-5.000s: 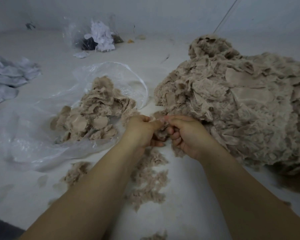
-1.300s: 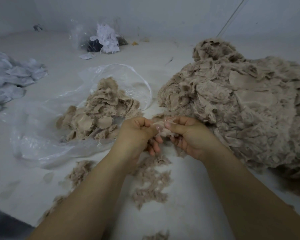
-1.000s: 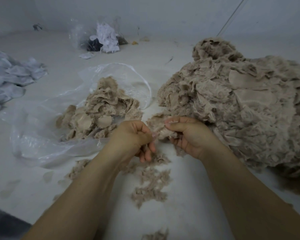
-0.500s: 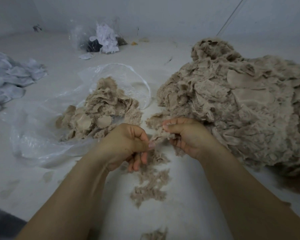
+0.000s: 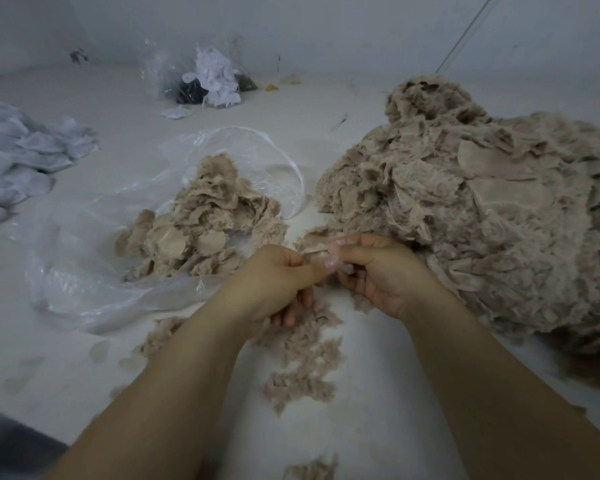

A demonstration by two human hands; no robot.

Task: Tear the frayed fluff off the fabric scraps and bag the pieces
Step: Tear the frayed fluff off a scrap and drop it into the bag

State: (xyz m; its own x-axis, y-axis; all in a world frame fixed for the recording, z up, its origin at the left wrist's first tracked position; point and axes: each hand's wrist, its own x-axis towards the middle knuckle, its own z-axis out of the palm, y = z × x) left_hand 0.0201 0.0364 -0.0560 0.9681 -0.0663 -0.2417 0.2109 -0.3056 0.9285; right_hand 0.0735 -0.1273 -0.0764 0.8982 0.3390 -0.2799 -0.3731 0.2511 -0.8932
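Observation:
My left hand (image 5: 274,282) and my right hand (image 5: 378,271) meet at mid-frame, both pinching one small beige fabric scrap (image 5: 317,253) between thumbs and fingers; most of the scrap is hidden by the fingers. A big heap of beige frayed scraps (image 5: 482,209) lies right of my hands. Left of them a clear plastic bag (image 5: 94,265) lies open on the table and holds a smaller pile of trimmed beige pieces (image 5: 205,230). Torn-off fluff (image 5: 305,362) is strewn on the table below my hands.
The work surface is a white table (image 5: 378,427). A heap of white-grey fabric (image 5: 21,157) sits at the far left. Another clear bag with white and dark scraps (image 5: 208,77) stands at the back near the wall. More fluff (image 5: 312,469) lies at the front edge.
My left hand pulled down and left away from the right, then came back up; both hands now pinch the scrap together again.

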